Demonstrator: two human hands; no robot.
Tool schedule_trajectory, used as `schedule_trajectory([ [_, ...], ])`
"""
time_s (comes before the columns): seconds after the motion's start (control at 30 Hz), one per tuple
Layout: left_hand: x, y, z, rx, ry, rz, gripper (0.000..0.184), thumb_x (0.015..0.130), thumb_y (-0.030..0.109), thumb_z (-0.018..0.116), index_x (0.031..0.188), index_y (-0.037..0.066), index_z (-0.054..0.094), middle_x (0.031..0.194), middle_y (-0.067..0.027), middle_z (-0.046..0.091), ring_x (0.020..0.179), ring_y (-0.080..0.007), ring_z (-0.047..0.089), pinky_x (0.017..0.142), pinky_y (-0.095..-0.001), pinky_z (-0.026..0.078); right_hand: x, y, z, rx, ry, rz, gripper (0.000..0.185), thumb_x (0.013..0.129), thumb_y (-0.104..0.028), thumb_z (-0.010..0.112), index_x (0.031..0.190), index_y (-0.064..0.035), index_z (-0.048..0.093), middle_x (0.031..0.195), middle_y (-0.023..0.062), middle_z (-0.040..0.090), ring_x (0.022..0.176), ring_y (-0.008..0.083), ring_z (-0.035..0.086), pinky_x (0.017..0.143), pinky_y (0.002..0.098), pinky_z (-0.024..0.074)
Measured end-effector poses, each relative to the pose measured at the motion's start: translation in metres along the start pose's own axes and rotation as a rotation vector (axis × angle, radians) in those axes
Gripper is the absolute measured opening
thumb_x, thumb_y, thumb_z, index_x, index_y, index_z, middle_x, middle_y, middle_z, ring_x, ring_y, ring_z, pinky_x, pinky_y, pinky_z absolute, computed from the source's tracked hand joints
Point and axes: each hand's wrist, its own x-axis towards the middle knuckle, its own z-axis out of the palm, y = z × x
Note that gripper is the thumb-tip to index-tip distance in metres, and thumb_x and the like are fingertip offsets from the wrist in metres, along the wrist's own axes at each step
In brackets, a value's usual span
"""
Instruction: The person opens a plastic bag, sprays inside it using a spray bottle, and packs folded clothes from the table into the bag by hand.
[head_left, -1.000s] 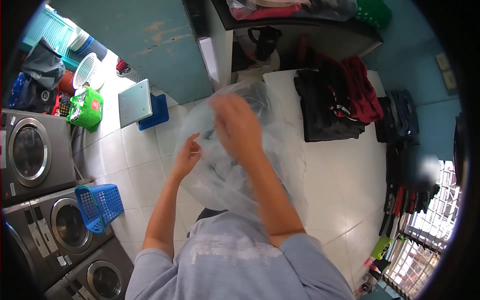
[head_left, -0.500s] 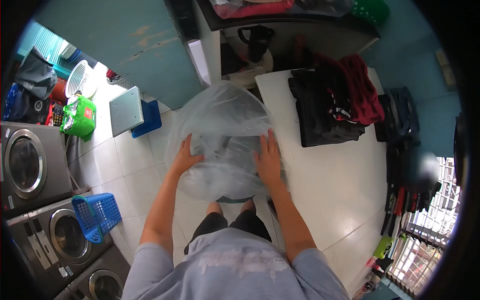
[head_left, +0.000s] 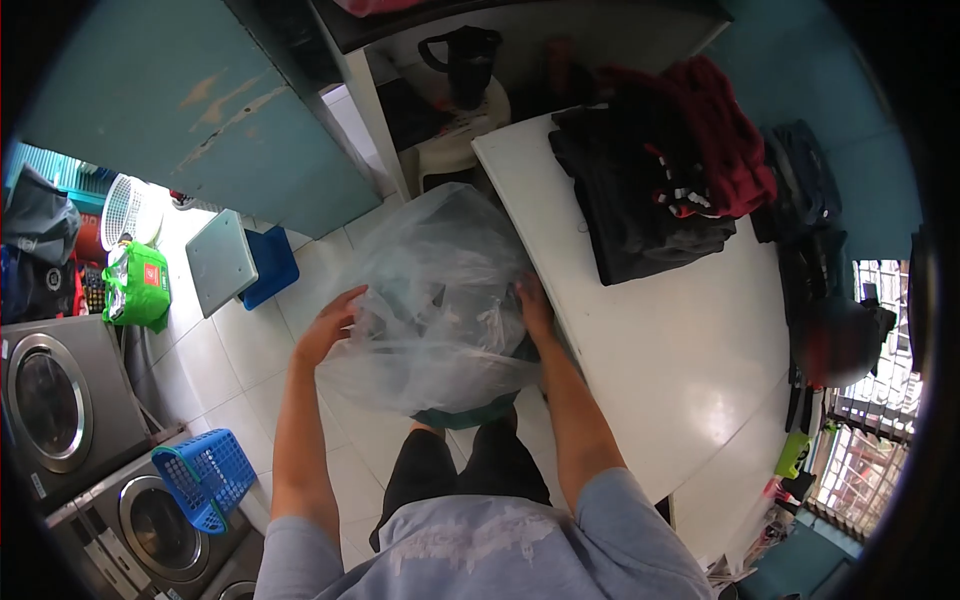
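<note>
A big, puffed-up clear plastic bag stands in front of my legs. Grey, dim contents show faintly through it, too blurred to name. Something dark green sticks out under its near edge. My left hand is at the bag's left side, fingers apart and curved towards the plastic. On the opposite side my right hand lies along the bag with its fingers stretched out, close by the white table's edge. Part of that hand's fingers is hard to see against the plastic.
Folded dark clothes and a dark red garment are stacked on the table. To the left are front-loading washing machines, a blue basket, a green bag and a small stool. A blue-green door stands behind.
Both hands have come off the bag's top to its sides, the left one outward and the right one lower. The bag looks rounder and more gathered. My view has turned and shifted.
</note>
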Motion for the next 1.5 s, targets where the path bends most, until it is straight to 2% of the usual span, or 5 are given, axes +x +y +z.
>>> schedule_trajectory([
  [0.5,0.064,-0.035,-0.015,-0.476,0.073,-0.219,0.045,0.091,0.026,0.048,0.133,0.012,0.037,0.107,-0.0036,0.056,0.088,-0.0121,0.053,0.078,-0.0254,0.045,0.023,0.08,-0.023,0.243,-0.169,0.188,0.039,0.087,-0.027,0.051,0.121,-0.0057,0.053,0.116,0.0101,0.053,0.106,0.02,0.049,0.09,0.0309,0.0384],
  [0.7,-0.022,-0.066,-0.002,-0.461,0.251,0.189,0.049,0.091,0.025,0.047,0.135,0.01,0.032,0.114,-0.0087,0.054,0.095,-0.0157,0.053,0.08,-0.0292,0.046,-0.091,0.122,-0.053,0.51,-0.061,0.373,0.042,0.088,-0.022,0.049,0.126,-0.005,0.044,0.119,0.0085,0.05,0.107,0.0196,0.047,0.089,0.0319,0.0382],
  [0.97,-0.075,-0.038,0.054,0.899,0.55,0.566,0.057,0.066,0.007,0.066,0.12,0.008,0.051,0.122,-0.0129,0.046,0.104,-0.0286,0.05,0.086,-0.0364,0.041,-0.137,-0.009,-0.072,-0.171,0.067,-0.343,0.059,0.077,-0.01,0.058,0.132,-0.0053,0.038,0.111,0.0139,0.057,0.105,0.0283,0.05,0.095,0.0366,0.0344],
  [1.33,-0.126,-0.121,0.057,1.14,0.516,0.571,0.028,0.063,-0.005,0.057,0.089,0.005,0.055,0.099,-0.0096,0.058,0.102,-0.0287,0.053,0.086,-0.0364,0.037,-0.217,0.041,-0.095,-0.606,-0.228,-0.456,0.021,0.072,-0.005,0.061,0.09,-0.015,0.063,0.089,0.0035,0.057,0.096,0.0238,0.052,0.088,0.0439,0.0339],
  [1.5,-0.095,-0.207,0.048,0.165,0.685,0.11,0.023,0.074,-0.006,0.05,0.093,0.004,0.056,0.102,-0.0096,0.057,0.104,-0.0233,0.054,0.081,-0.031,0.039,-0.207,0.121,-0.048,0.061,0.113,0.183,0.026,0.076,0.004,0.047,0.096,-0.0072,0.058,0.097,0.0081,0.058,0.098,0.0241,0.053,0.09,0.0361,0.0363],
])
